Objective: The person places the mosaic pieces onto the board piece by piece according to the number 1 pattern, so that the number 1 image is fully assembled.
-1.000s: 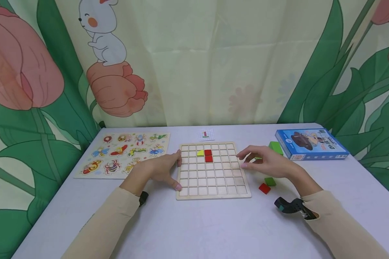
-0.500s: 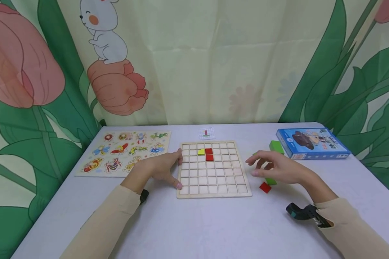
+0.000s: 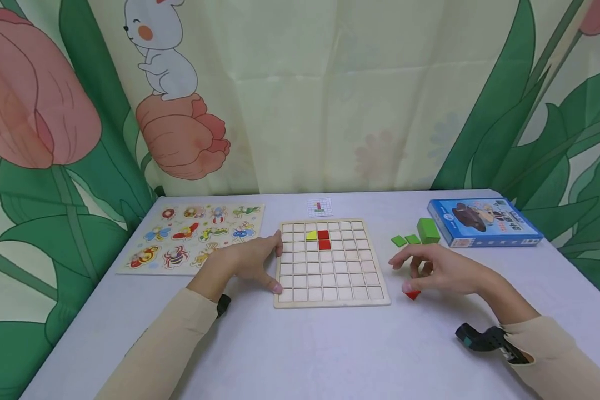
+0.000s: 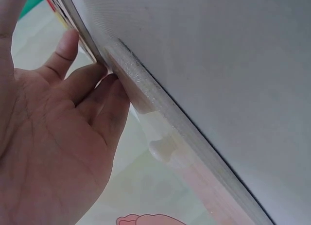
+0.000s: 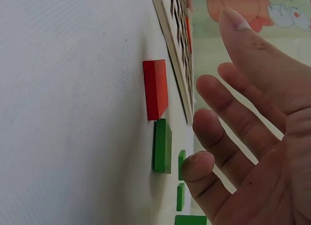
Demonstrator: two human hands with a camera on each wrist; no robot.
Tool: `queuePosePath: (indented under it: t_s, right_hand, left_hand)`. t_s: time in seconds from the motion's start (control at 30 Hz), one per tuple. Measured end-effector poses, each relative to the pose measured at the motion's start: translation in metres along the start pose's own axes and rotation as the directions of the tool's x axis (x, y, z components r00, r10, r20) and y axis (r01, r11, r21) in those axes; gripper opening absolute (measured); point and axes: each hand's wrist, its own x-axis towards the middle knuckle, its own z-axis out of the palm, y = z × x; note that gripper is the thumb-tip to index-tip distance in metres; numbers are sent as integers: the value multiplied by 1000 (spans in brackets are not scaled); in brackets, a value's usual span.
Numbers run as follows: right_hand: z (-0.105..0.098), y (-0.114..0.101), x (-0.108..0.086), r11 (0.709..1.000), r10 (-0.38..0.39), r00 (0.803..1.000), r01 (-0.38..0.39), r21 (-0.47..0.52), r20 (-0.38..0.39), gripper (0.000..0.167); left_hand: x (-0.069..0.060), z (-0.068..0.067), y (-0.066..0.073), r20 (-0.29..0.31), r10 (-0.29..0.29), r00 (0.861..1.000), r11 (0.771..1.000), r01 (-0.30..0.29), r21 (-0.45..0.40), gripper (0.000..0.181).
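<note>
A wooden grid board (image 3: 328, 298) lies mid-table in the head view. Two red tiles (image 3: 324, 240) sit on it one below the other, with a yellow tile (image 3: 311, 236) left of the upper one. My left hand (image 3: 242, 261) touches the board's left edge, thumb and fingers spread along it. Above a loose red tile (image 3: 413, 295) right of the board hovers my right hand (image 3: 447, 269), its fingers loosely bent and holding nothing. The right wrist view shows a gap between that hand and the tile. There, a green tile (image 5: 163, 146) lies against the red one; the hand hides it from the head camera.
Two more green tiles (image 3: 412, 239) and a green block (image 3: 428, 230) lie beyond my right hand. A blue box (image 3: 485, 222) stands at the back right. A picture board with insects (image 3: 190, 239) is at left. Behind the grid lies a small pattern card (image 3: 320, 208).
My right hand has moved from the board's right edge rightward and toward me, ending over the loose red tile. The left hand stays at the board's edge.
</note>
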Motion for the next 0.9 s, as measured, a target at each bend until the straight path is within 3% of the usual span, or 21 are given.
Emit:
queuePosePath:
  t_s: [0.5, 0.9]
  right_hand:
    - [1, 5, -11, 1000, -14, 1000, 14, -26, 16, 50]
    - [2, 13, -18, 999, -39, 995, 39, 0, 87, 48]
  left_hand:
    - [2, 1, -2, 2, 13, 1000, 1000, -13, -1, 82]
    - [0, 0, -1, 9, 5, 1000, 1000, -5, -11, 81]
